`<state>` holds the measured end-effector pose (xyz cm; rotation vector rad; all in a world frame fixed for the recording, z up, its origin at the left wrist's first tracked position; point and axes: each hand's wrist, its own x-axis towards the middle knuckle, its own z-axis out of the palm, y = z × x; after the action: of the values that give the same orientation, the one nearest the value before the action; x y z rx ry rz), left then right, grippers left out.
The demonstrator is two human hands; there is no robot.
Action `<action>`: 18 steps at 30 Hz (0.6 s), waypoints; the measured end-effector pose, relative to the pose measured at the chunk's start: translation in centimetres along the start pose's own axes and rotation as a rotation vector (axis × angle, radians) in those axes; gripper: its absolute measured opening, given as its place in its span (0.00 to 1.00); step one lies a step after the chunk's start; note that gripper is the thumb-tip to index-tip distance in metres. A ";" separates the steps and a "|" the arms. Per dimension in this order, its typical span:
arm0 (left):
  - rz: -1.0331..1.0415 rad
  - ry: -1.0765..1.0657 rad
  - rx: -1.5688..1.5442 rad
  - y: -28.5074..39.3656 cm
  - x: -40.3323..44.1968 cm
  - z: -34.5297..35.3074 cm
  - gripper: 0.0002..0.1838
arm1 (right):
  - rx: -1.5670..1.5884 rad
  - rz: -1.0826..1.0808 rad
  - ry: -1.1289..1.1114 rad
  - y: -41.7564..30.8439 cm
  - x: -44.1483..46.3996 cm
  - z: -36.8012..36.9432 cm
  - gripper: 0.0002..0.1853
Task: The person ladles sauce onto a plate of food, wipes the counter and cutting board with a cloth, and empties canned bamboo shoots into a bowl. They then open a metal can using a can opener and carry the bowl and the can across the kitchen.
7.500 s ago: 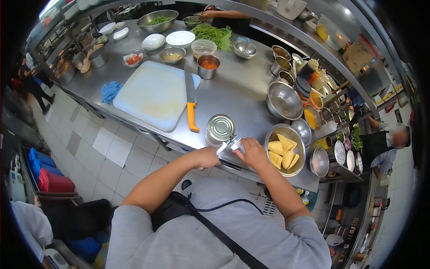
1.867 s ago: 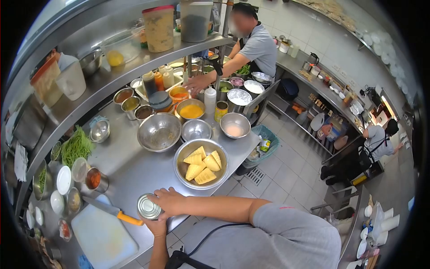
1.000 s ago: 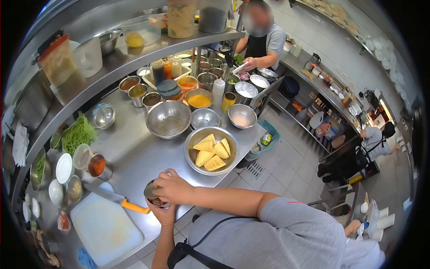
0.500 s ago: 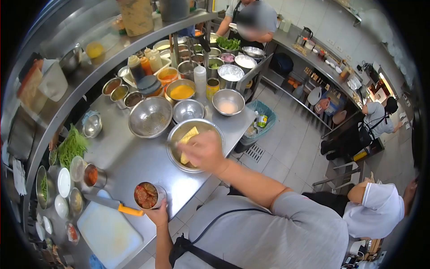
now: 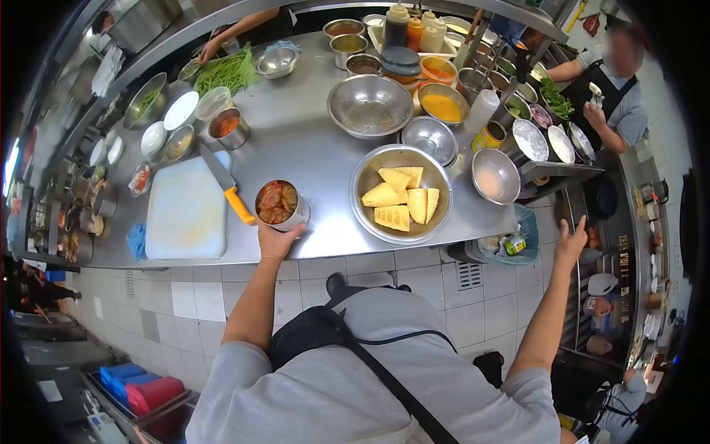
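My left hand (image 5: 276,241) is wrapped round a metal can (image 5: 298,214) of dark red chunks at the table's front edge. Beside it lies a knife with an orange handle (image 5: 239,206), its blade partly over a white cutting board (image 5: 185,211). A wide metal bowl (image 5: 362,220) holds several pale yellow pieces (image 5: 392,217) that look like bamboo shoots. Out to the right, away from the table, my right hand (image 5: 568,243) is raised with fingers apart and nothing visible in it. The lined rubbish bin (image 5: 523,251) is the nearest thing to it.
Metal bowls (image 5: 370,111), squeeze bottles (image 5: 414,35) and sauce pots crowd the back right. Green stalks (image 5: 224,72) and white bowls (image 5: 181,111) stand at the back left. A co-worker (image 5: 621,89) stands at the right; another person's arm (image 5: 244,28) reaches in behind the shelf.
My right hand has left the bowl of yellow pieces and swung out to the right. My left hand still holds the can. The view has turned to face the table.
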<state>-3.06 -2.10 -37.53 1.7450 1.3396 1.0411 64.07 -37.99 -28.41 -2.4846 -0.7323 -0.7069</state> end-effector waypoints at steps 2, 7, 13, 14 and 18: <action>-0.027 0.091 -0.012 0.1 -0.5 0.9 0.59 | 0.084 0.010 -0.107 1.6 -2.2 3.2 0.40; 0.015 0.192 -0.081 1.7 -0.9 1.7 0.81 | 0.747 0.197 -0.719 -8.9 -13.4 5.6 0.28; 0.050 0.198 -0.085 2.2 -0.6 1.7 0.71 | 1.314 0.783 -1.429 -27.0 -17.7 -1.1 0.43; 0.059 0.179 -0.099 2.2 -0.3 1.5 0.71 | 1.315 0.793 -1.402 -28.2 -17.8 -0.5 0.43; 0.059 0.082 -0.128 1.7 0.6 0.7 0.61 | 1.196 0.931 -1.342 -30.0 -18.7 1.4 0.42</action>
<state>-1.67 -1.98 -36.24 1.6713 1.2491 1.2158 33.12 -21.33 -32.22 -1.4664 -0.1078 1.4183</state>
